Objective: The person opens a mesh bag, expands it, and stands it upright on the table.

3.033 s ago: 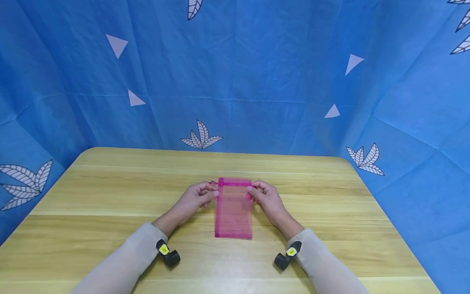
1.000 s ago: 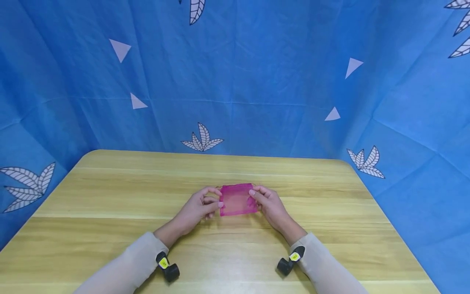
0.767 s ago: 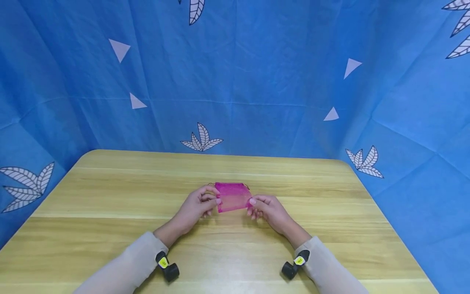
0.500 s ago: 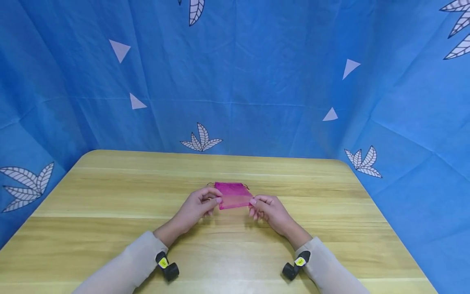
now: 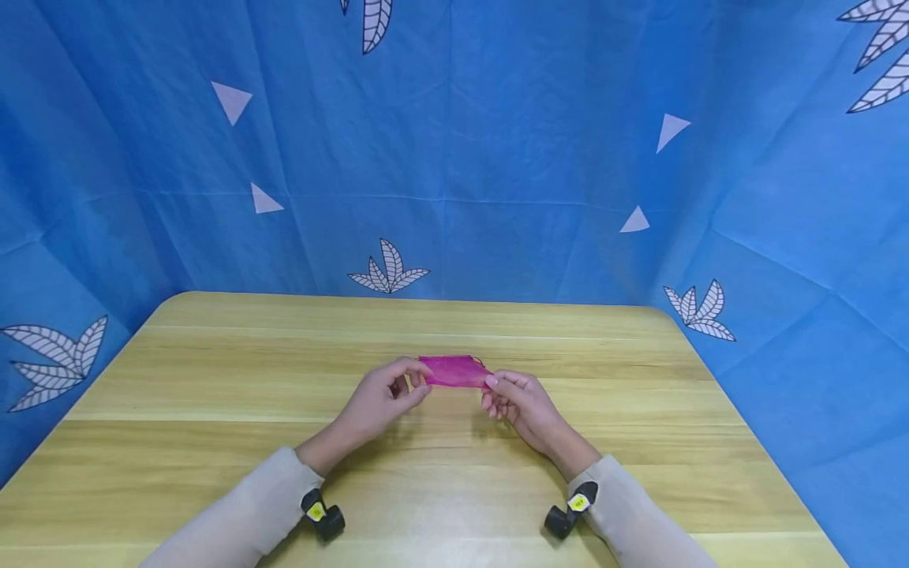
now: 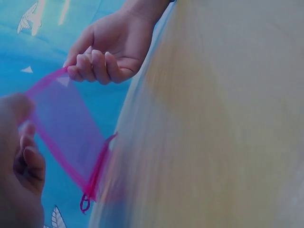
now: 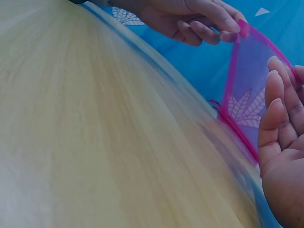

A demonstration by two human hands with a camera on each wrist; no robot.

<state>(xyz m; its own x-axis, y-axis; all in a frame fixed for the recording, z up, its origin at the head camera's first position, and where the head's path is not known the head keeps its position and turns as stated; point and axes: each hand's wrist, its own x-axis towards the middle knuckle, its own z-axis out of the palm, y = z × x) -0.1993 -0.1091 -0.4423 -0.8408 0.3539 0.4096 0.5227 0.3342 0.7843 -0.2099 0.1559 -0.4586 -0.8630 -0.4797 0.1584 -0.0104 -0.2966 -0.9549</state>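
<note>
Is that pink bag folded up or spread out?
Spread out. In the wrist views, the pink bag stretches between the left hand and right hand, with the patterned blue curtain showing through it.

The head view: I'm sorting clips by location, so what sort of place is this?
Probably a makeshift filming corner rather than an ordinary room: blue printed cloth closes off the background, the wood-grain table stands before it, and a black camera is worn on each wrist.

Soft glare on near tabletop; wrist views dimmer, hazy.
</note>
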